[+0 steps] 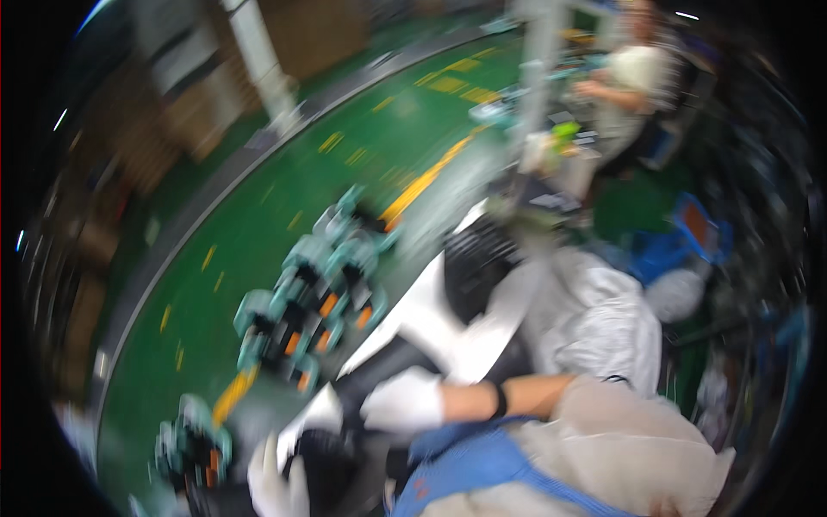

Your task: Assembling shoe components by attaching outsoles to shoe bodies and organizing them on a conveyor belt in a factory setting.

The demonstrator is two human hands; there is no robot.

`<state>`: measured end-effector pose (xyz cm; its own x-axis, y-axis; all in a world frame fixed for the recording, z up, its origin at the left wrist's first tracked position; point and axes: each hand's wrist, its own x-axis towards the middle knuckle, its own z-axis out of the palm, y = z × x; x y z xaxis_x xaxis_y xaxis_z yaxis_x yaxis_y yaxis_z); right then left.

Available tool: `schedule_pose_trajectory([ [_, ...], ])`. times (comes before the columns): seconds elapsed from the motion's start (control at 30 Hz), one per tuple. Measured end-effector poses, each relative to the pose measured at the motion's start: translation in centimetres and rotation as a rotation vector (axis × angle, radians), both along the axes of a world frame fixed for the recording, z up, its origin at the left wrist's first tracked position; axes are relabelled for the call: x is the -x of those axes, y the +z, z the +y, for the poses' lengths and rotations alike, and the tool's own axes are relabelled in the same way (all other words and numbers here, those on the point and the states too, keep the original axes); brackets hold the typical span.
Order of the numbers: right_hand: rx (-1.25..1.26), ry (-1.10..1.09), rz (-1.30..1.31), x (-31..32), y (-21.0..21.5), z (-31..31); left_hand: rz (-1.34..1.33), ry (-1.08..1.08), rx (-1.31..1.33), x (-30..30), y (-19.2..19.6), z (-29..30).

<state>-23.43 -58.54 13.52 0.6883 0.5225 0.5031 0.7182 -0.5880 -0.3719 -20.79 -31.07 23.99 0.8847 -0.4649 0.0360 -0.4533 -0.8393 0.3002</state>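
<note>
The picture is heavily motion-blurred. My right hand (403, 401), in a white glove with a black wristband, lies on a dark surface at the lower end of a large white and black moulded panel (428, 320). My left hand (274, 484), also in a white glove, is at the bottom edge, with a finger raised. It is against a round black part (327, 465). The blur hides whether either hand grips anything. My blue apron and light sleeve fill the lower right.
Stacked teal, black and orange devices (312, 297) stand left of the panel on a green floor with a yellow line (258, 215); another (194, 444) is at lower left. White plastic-wrapped bundles (599, 319) lie to the right. A seated person (633, 82) works at a far bench.
</note>
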Motion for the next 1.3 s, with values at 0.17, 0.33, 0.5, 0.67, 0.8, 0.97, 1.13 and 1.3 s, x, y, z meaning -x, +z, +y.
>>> schedule_pose_trajectory([
  [0.17, -0.025, -0.198, 0.405, -0.1, 1.2, 0.9, -0.003, 0.183, 0.033, 1.2, -2.8, 0.7],
  [0.33, -0.027, -0.036, 0.338, -1.5, -0.1, 5.5, -0.073, 0.267, 0.000, 2.5, -6.8, 3.6],
  [0.5, 0.261, 0.171, 0.579, -2.8, -0.8, 10.5, -0.124, 0.208, -0.118, 1.9, -9.7, 5.2],
  [0.67, -0.054, 0.091, 0.690, -2.3, -5.6, 16.2, -0.322, 0.134, -0.245, 1.8, -12.5, 6.9],
  [0.8, -0.070, 0.061, 0.667, -2.0, -8.3, 15.6, -0.163, 0.144, -0.221, 2.0, -11.8, 3.7],
  [0.97, -0.091, 0.059, 0.790, -1.7, -7.0, 15.6, -0.260, 0.087, -0.205, 2.7, -11.3, 3.4],
  [1.13, -0.119, 0.037, 0.889, -2.0, -5.5, 15.1, -0.318, 0.123, -0.052, 3.1, -9.9, 2.5],
  [1.3, -0.298, 0.049, 1.171, -1.9, -9.6, 16.1, -0.388, 0.025, -0.001, 0.8, -11.5, -1.0],
])
